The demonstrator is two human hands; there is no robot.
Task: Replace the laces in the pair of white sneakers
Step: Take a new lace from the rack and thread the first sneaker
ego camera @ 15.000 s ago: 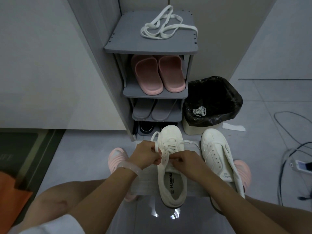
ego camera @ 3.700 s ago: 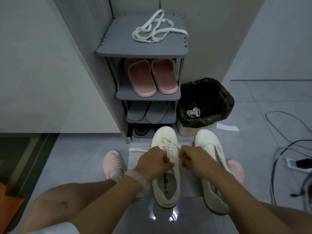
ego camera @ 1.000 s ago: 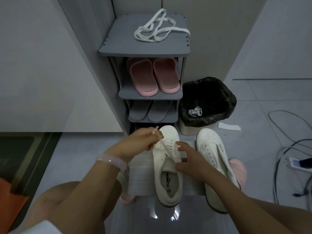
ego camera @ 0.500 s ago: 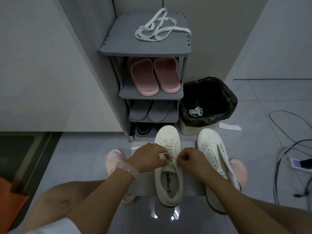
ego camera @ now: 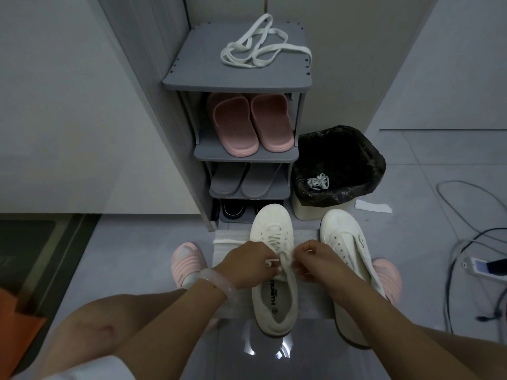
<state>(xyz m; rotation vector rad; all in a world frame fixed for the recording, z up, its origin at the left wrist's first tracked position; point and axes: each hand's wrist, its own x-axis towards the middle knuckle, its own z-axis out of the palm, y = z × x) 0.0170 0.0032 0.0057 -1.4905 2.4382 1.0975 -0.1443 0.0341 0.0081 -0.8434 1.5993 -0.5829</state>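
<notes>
Status: both hands work at the top eyelets of the left sneaker (ego camera: 274,272), which stands on a pale mat (ego camera: 233,242) on the floor. Left hand (ego camera: 247,263) has fingers curled, pinching a lace end (ego camera: 271,261) whose tip shows at the knuckles. Right hand (ego camera: 315,260) also has its fingers curled at the lace by the tongue; exact grip is hidden, but it reads as a pinch. Lower rows of this sneaker are already laced. Right sneaker (ego camera: 348,259) stands just beside it, eyelets bare, no lace fitted.

Risks, as judged:
- Lace end could slip back out of the eyelet if either pinch slackens; flat lace, small hole.
- Uneven pull could leave one end short & the other long; would need re-threading.
- Flat lace may twist across the tongue if not smoothed row by row.
- Sneaker isn't braced; a hard tug could drag it off the mat.
- Low light hampers finding eyelets.

Spare lace (ego camera: 263,45) lies coiled on the top shelf of the grey shoe rack (ego camera: 192,80), presumably for sneaker no. 2.

Surroundings: grey tile floor (ego camera: 137,256). Rack holds pink slippers (ego camera: 249,122), grey slippers below, dark shoes at bottom. Lined bin (ego camera: 337,163) right of the rack w/ a discarded lace (ego camera: 318,181) inside. Cables & a power strip (ego camera: 482,266) at far right. Person wears pink footwear.
</notes>
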